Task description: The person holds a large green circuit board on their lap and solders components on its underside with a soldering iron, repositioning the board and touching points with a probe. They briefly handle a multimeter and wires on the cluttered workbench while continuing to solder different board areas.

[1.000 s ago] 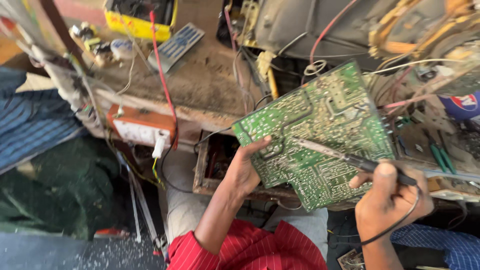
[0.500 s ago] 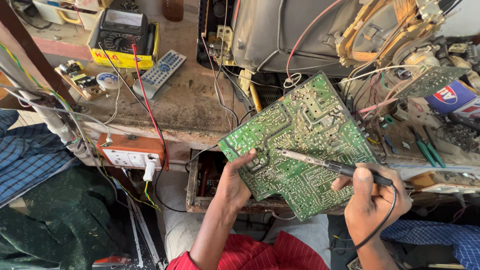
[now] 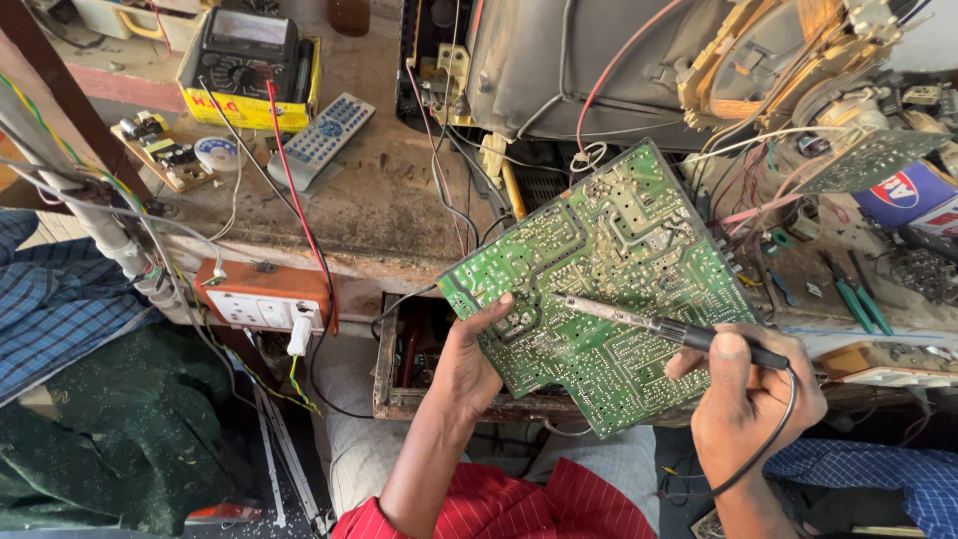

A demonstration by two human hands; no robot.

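A green circuit board (image 3: pixel 609 269) is tilted up over the bench edge, solder side toward me. My left hand (image 3: pixel 471 361) grips its lower left edge, thumb on the board face. My right hand (image 3: pixel 750 399) holds a soldering iron (image 3: pixel 671 330) by its black handle. The iron's metal tip rests on the board just right of my left thumb. A black cord runs from the handle down past my right wrist. Wires link the board's far edge to an opened television chassis (image 3: pixel 599 60) behind it.
On the dusty bench lie a grey remote control (image 3: pixel 324 139), a yellow-cased multimeter (image 3: pixel 249 65) with red and black leads, and a small solder reel (image 3: pixel 217 152). An orange socket box (image 3: pixel 261 296) hangs at the bench front. Green-handled pliers (image 3: pixel 856 299) lie at right.
The view has tilted so more of the bench top shows. My hands, the board and the iron keep the same hold, with the tip still on the board.
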